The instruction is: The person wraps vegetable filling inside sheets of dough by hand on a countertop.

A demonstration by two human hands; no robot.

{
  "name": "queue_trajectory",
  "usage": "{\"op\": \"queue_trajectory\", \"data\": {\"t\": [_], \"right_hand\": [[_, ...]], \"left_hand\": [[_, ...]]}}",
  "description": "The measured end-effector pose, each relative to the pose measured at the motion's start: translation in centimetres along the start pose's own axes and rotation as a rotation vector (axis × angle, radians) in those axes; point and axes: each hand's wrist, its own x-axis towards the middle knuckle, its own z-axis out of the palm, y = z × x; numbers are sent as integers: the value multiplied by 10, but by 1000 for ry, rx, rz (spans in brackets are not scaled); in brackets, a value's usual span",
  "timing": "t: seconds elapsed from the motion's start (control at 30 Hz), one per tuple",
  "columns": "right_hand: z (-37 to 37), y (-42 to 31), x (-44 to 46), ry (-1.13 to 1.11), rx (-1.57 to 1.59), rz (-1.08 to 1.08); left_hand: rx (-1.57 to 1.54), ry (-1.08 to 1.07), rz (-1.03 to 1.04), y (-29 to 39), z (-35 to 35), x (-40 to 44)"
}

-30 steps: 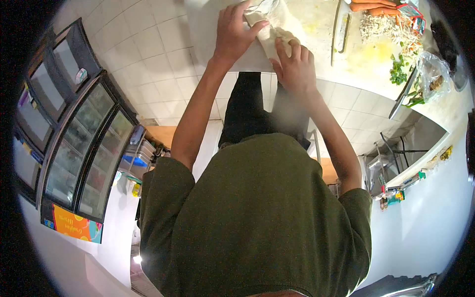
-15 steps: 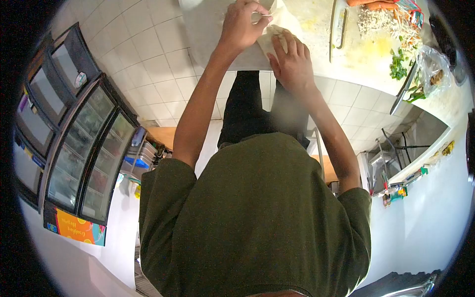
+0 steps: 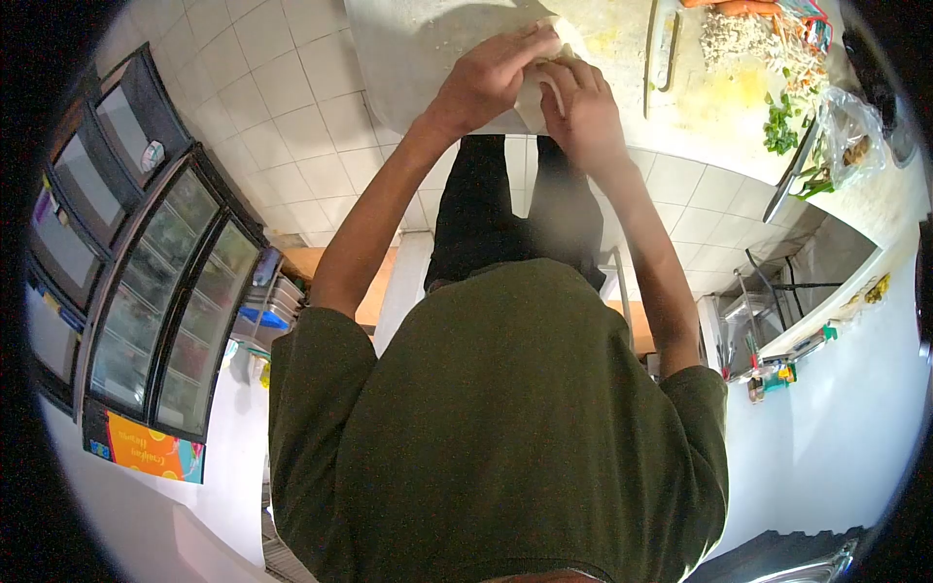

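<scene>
A pale, thin, dough-like sheet (image 3: 570,36) lies folded on the white counter (image 3: 418,58), largely covered by both hands. From the left, my left hand (image 3: 483,84) reaches over it with fingers together, pressing on its far part. My right hand (image 3: 586,112) is beside it on the right, fingers bent and closed on the sheet's near side. The fingertips of the two hands almost meet. Whatever is inside the fold is hidden.
Right of the hands are a slotted white board (image 3: 664,49), carrots (image 3: 746,8), shredded pale food (image 3: 731,41), chopped greens (image 3: 780,126), a knife (image 3: 791,175) and a plastic bag (image 3: 850,136). A glass-door fridge (image 3: 160,291) stands at left.
My left hand has moved right and nearer my body, carrying the sheet's far edge over. The sheet looks smaller and more folded. My right hand's fingers have curled in.
</scene>
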Motion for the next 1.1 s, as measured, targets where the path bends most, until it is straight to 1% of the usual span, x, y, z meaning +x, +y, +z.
{"op": "queue_trajectory", "data": {"t": [0.03, 0.1, 0.2, 0.23, 0.33, 0.37, 0.47, 0.57, 0.67, 0.77, 0.87, 0.9, 1.0, 1.03, 1.1], "right_hand": [[-5, 4, 2, -4, 106, 41], [-17, 12, 9, -15, 320, 123], [-33, 23, 38, 119, 30, -69], [-40, 27, 45, -18, -88, -93], [-61, 31, 71, -158, -280, -409], [-61, 34, 73, -155, -230, -470], [-49, 59, 67, -205, -235, -518], [-44, 72, 60, -190, -279, -600], [-48, 62, 55, -142, -318, -636], [-55, 40, 53, -45, -341, -607], [-28, 55, 26, -83, -286, -472], [-33, 48, 25, -98, -282, -436], [-20, 54, 17, -6, -62, -56], [-19, 48, 20, 94, 12, 89], [-15, 53, 33, 59, -127, -24]], "left_hand": [[54, -9, 41, -1, 1, -1], [92, -18, 58, 0, 3, -3], [170, -51, 84, -3, 7, -9], [197, -65, 95, -5, 9, -11], [86, 0, 120, -10, 17, -18], [44, -10, 137, -15, 20, -21], [132, -34, 137, -17, 24, -27], [203, -86, 185, -19, 24, -30], [254, -130, 207, -14, 22, -36], [336, -257, 186, -11, 21, -41], [351, -317, 174, -12, 23, -43], [367, -334, 178, -11, 22, -43], [393, -374, 195, -14, 19, -39], [384, -385, 199, -16, 18, -38], [384, -397, 218, -16, 17, -39]]}}
